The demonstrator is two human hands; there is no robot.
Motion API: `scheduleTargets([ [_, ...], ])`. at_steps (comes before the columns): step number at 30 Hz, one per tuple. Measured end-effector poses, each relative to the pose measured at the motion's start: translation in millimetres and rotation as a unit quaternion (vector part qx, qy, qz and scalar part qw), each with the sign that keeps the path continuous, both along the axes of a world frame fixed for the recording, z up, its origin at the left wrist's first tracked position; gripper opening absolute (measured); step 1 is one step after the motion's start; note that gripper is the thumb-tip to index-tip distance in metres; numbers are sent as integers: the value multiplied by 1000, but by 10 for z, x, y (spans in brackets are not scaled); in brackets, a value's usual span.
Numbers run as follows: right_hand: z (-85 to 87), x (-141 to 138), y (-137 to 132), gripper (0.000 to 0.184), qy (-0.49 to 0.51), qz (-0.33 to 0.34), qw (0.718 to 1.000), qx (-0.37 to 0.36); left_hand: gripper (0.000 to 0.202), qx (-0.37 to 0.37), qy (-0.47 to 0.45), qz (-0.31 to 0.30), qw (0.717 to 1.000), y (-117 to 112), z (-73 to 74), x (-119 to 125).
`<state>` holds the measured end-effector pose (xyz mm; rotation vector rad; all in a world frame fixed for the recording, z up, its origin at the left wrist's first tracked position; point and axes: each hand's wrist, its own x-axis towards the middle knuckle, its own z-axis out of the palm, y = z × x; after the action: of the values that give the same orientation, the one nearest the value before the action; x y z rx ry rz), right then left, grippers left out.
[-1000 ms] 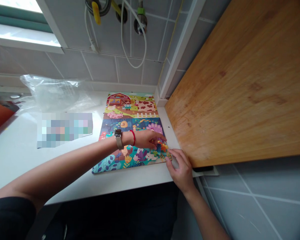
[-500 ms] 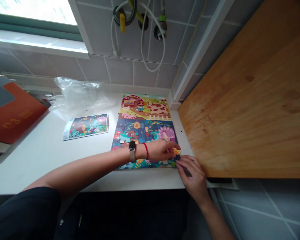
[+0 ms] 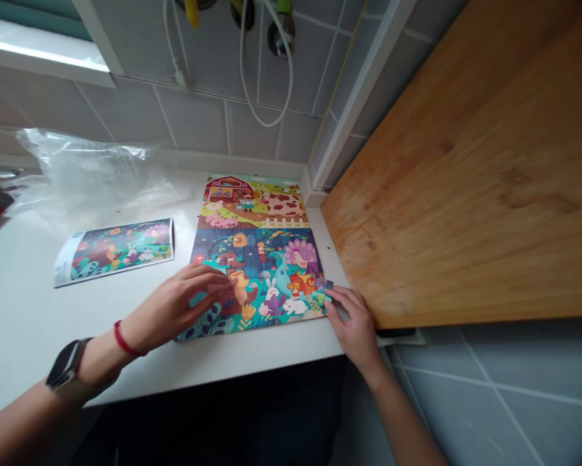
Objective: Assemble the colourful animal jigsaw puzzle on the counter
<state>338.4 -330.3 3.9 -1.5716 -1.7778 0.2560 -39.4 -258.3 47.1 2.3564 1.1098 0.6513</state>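
Observation:
A jigsaw puzzle (image 3: 271, 285) of forest animals lies on the white counter, with a farm picture (image 3: 252, 204) joined along its far side. My right hand (image 3: 356, 323) is at the puzzle's right edge, thumb and fingers closed on a small dark-blue puzzle piece (image 3: 328, 285). Over the left part of the picture hovers my left hand (image 3: 186, 298), its fingers stretched out and the thumb apart, with nothing visible in it. Beyond those fingers, a teal piece (image 3: 217, 260) sits on top of the puzzle, partly covered by the hand.
A folded leaflet (image 3: 125, 249) showing the same forest picture rests left of the puzzle. Behind it is a crumpled clear plastic bag (image 3: 91, 171). A large wooden panel (image 3: 465, 181) stands close on the right. Cables (image 3: 266, 120) hang on the tiled wall.
My left hand has moved left, from beside my right hand to the puzzle's left part. My right hand stays at the right edge with a piece. The view has shifted.

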Motion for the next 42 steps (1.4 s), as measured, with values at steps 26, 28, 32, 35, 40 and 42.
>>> scheduleTargets([
  [26,97,-8,146,46,-54,71,995,-45,28,74,-14,64,995,52,-310,-314],
  [28,99,-3,153,46,-48,70,995,-45,28,73,-16,63,995,49,-314,-312],
  [32,98,6,166,47,-37,73,996,-37,27,75,-17,61,995,50,-313,-309],
  [35,89,11,169,48,-36,70,996,-39,26,78,-16,62,995,52,-313,-309],
  [40,62,15,165,50,-40,70,996,-34,23,103,-8,46,994,60,-334,-328],
  [42,52,22,162,51,-41,78,996,-28,22,113,-4,38,993,66,-342,-334],
])
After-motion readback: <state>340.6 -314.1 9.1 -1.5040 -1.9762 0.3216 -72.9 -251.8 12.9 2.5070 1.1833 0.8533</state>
